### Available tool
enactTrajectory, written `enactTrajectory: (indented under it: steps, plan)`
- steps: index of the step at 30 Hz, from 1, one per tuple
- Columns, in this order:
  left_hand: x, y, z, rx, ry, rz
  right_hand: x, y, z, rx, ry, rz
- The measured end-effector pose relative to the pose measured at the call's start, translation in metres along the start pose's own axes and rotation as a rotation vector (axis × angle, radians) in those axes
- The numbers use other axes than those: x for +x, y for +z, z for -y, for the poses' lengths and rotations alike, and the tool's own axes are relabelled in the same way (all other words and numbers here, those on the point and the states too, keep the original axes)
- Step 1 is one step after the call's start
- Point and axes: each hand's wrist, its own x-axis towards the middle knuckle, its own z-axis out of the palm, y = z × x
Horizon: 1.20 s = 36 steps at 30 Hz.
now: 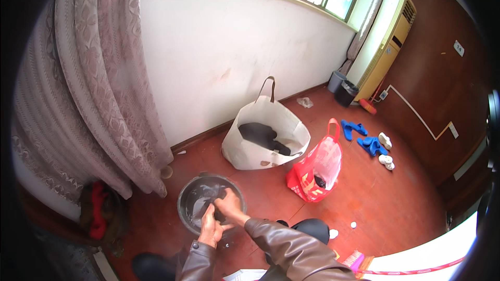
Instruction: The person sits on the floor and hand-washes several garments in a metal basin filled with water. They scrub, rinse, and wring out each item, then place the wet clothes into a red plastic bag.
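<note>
A dark round basin (183, 218) stands on the red floor in front of me, with a thin translucent plastic bag or film (213, 191) and some pale material inside. Over the basin's near side my right hand (229, 205) pinches dark, thin material that hangs into the basin. Beside it my left hand (211, 226) is palm up with its thumb spread, its fingertips at the same material; whether they grip it is hard to see. Both arms wear brown leather sleeves.
Beyond the basin stand a large white bag (250, 156) holding dark cloth and a red bag (299, 183). Blue slippers (371, 146), white shoes (386, 160), a dark bin (345, 94) and a pink-bristled brush (352, 260) lie rightward. Curtains (105, 86) hang left.
</note>
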Motion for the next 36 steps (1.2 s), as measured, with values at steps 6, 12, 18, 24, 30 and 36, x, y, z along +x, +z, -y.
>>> enactTrajectory:
  steps: [6, 12, 18, 24, 30, 36]
  plan:
    - [0.004, -0.02, -0.016, -0.152, 0.041, 0.02, -0.018, 0.011, 0.01, 0.318, -0.073, 0.297]
    - [-0.004, -0.023, -0.014, 0.061, -0.065, -0.026, -0.011, 0.006, 0.022, 0.907, 0.072, 0.06]
    - [-0.005, -0.017, -0.014, 0.412, 0.1, -0.481, 0.013, 0.009, 0.003, 0.993, 0.106, -0.096]
    - [-0.008, -0.026, -0.01, 0.081, -0.084, -0.556, 0.017, 0.011, 0.0, 1.227, 0.196, 0.153]
    - [0.021, -0.053, -0.009, -0.393, 0.002, 0.003, -0.031, 0.017, 0.018, 1.095, 0.279, 0.436]
    - [0.025, -0.027, 0.005, -0.442, -0.01, -0.062, -0.012, 0.019, 0.004, 0.358, -0.211, 0.04]
